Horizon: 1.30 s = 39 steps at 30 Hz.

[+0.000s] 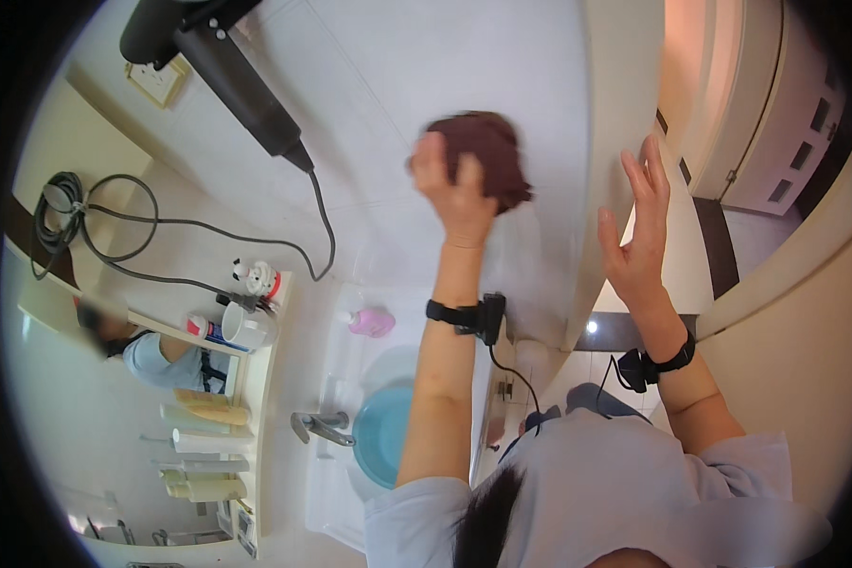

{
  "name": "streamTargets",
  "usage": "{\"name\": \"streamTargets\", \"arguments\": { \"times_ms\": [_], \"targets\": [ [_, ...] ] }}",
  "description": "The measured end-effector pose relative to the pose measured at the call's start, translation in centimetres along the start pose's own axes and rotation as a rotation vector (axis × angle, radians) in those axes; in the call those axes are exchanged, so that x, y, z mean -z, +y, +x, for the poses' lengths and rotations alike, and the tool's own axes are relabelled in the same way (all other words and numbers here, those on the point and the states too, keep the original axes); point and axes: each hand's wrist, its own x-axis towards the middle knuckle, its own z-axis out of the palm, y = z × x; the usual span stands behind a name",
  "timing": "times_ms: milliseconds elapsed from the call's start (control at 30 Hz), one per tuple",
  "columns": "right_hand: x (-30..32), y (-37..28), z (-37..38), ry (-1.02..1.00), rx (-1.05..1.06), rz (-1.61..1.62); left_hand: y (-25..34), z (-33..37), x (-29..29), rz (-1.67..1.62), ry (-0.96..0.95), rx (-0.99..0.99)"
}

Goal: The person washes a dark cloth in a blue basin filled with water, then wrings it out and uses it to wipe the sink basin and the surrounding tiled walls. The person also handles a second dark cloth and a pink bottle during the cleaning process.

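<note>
A folded dark maroon cloth [488, 156] lies against the white tiled wall [379, 57]. My left hand [456, 194] holds it there, fingers bent over its near left side; the hand and cloth look slightly blurred. To the right, by the pale edge of the wall next to the doorway, my right hand [639, 237] is raised with its fingers stretched out and nothing in it. Whether it touches the edge I cannot tell. Both wrists carry black strapped devices.
A black hair dryer [246, 95] hangs upper left, its cord [324, 237] looping down to a shelf [267, 407] with a white mug [246, 327] and several bottles. Below are a pink bottle [372, 322], a faucet [322, 426] and a teal basin [381, 431] in the sink. A mirror is at left.
</note>
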Motion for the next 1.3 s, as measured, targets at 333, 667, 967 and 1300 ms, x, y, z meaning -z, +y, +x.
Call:
{"name": "streamTargets", "arguments": {
  "times_ms": [333,667,967,1300],
  "targets": [
    [-1.1,0.5,-0.6,0.02,0.084,-0.08,-10.1,-10.6,4.4,-0.085,0.595,1.139],
    [-1.7,1.6,-1.2,0.038,0.106,-0.107,8.2,-14.4,-1.7,-0.977,0.962,1.536],
    [-1.2,2.2,-1.4,0.052,0.036,0.196,9.4,-3.4,-2.8,-0.221,0.106,0.322],
    [1.8,3.1,-1.0,-0.099,-0.065,0.431,16.5,-9.9,-5.4,-0.372,-0.056,0.132]
  ]
}}
